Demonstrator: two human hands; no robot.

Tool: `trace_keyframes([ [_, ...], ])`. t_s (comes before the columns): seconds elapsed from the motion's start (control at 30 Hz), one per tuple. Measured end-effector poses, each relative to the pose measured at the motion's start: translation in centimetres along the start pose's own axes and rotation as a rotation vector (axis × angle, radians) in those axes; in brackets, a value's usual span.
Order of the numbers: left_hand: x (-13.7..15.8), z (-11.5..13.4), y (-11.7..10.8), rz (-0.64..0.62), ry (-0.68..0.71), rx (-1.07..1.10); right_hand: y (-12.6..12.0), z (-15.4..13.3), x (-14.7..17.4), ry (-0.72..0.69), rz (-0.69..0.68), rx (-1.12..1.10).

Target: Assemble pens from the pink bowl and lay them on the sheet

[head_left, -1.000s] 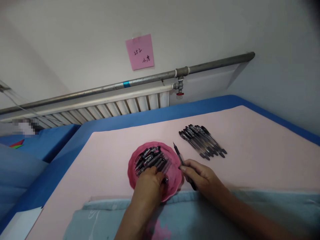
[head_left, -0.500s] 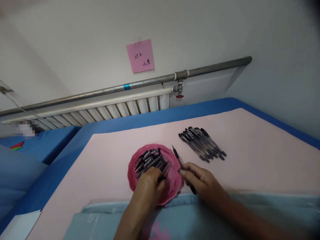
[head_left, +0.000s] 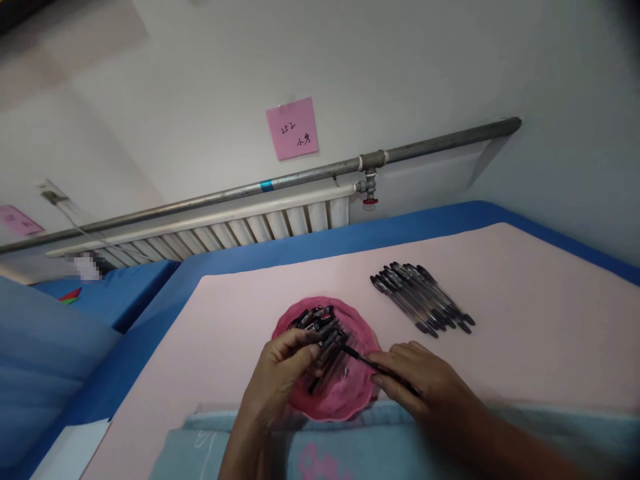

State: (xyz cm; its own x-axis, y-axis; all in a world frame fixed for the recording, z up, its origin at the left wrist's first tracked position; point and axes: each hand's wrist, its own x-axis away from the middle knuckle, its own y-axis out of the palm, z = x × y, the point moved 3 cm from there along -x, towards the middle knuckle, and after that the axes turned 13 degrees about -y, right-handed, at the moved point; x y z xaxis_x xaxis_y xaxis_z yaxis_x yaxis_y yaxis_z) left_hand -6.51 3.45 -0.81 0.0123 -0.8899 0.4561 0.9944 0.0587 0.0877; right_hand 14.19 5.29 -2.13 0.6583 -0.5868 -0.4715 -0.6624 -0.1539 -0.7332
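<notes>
My right hand (head_left: 413,377) grips a black pen (head_left: 367,362), its front end pointing left over the pink bowl (head_left: 363,400). Pinched between the thumb and fingers of my left hand (head_left: 280,363) is a small dark piece that looks like a pen cap (head_left: 316,338); fingers partly hide it. The pen's front end is close to this piece, but I cannot tell whether they touch. Several black caps and clear pen parts (head_left: 334,357) lie in the bowl below both hands. Right of the bowl, a bunch of capped pens (head_left: 423,297) lies side by side on the pink tabletop (head_left: 540,333).
A blue edge (head_left: 425,217) borders the tabletop. Behind it are a white radiator (head_left: 280,220) and a metal pipe (head_left: 320,172). Light blue cloth (head_left: 250,447) lies along the front edge, and a white sheet (head_left: 70,450) is at the lower left.
My left hand has come up from among the bowl's contents, now pinching the small dark piece. The pen in my right hand has swung from pointing away to pointing left. The view has shifted slightly.
</notes>
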Motion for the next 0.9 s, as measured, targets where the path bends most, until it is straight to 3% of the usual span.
trace_keyframes([
  [0.23,-0.1,-0.1,0.1,-0.022,-0.023,-0.024,0.2,-0.2,0.0,-0.071,-0.057,0.103],
  [0.57,0.1,0.2,0.3,-0.027,-0.003,-0.122,-0.1,-0.9,-0.1,-0.168,-0.022,0.199],
  [0.77,0.1,0.0,0.5,-0.042,0.001,-0.099,0.3,-1.3,0.6,-0.130,0.004,0.175],
  [0.9,-0.3,-0.5,0.7,-0.034,-0.023,0.081,0.9,-1.3,1.0,-0.024,-0.005,0.106],
])
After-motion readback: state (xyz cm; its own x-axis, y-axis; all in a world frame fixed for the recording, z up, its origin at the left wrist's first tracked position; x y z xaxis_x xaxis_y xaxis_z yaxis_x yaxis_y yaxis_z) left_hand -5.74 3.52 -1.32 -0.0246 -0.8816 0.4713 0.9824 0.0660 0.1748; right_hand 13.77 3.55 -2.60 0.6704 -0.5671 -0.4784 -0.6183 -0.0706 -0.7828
